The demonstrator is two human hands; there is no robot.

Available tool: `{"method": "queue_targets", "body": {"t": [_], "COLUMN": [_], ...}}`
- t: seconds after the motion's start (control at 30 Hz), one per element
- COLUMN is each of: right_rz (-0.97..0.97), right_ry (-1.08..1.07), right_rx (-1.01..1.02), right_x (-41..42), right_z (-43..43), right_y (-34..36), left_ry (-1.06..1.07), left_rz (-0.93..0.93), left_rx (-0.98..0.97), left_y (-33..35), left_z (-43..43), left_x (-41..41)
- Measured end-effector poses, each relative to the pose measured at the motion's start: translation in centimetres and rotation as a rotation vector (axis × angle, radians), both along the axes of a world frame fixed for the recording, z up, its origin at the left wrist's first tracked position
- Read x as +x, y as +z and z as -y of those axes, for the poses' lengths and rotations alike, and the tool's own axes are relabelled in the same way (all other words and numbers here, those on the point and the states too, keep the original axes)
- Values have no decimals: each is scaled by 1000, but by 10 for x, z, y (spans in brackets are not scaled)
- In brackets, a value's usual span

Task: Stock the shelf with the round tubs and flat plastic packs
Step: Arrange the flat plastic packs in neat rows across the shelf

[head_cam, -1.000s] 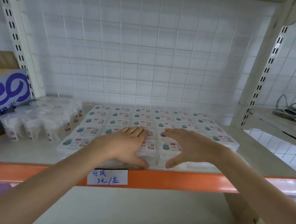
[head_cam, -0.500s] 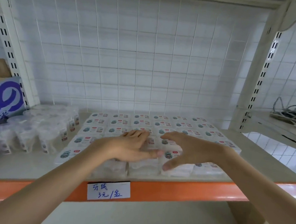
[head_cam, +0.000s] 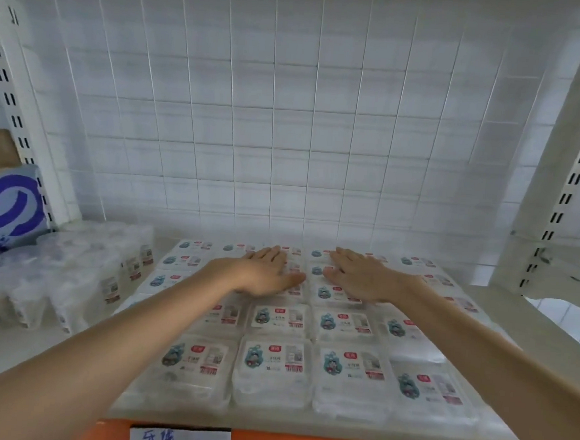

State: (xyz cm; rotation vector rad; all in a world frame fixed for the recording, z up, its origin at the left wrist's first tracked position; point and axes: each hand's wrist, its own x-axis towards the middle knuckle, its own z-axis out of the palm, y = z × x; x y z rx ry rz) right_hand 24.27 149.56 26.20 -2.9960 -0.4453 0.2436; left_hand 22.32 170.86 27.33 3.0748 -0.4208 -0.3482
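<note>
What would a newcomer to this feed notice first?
The grid of flat clear plastic packs with white labels fills the middle of the shelf, with the left hand and right hand lying flat on its rear rows. A cluster of round clear plastic tubs stands to its left, beside a blue-printed box.

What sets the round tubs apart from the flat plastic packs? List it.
The round tubs stand upright, left on the shelf; flat plastic packs lie in a grid, centre. Tubs carry small side labels; packs show top labels. The left hand and right hand rest flat on the packs; none touches the tubs. Both are clear plastic.
</note>
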Motion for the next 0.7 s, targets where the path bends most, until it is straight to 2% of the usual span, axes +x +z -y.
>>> {"method": "queue_targets", "body": {"t": [0.3,0.43,0.57,0.7], "right_rz": [0,-21,34,-40], "right_ry": [47,68,106,192], "right_rx": [-11,2,71,189], "right_x": [-1,-3,-24,-72], "right_z": [-2,-3,-22,-62], "right_y": [4,16,30,44], "left_ry": [14,28,1,-38], "left_rz": [14,-17,3,3], "left_rx": [-22,-114,-121,-131], "left_y": [-4,5,27,42], "left_z": [4,-9,-35,-79], "left_x": [4,1,-22,-63]}}
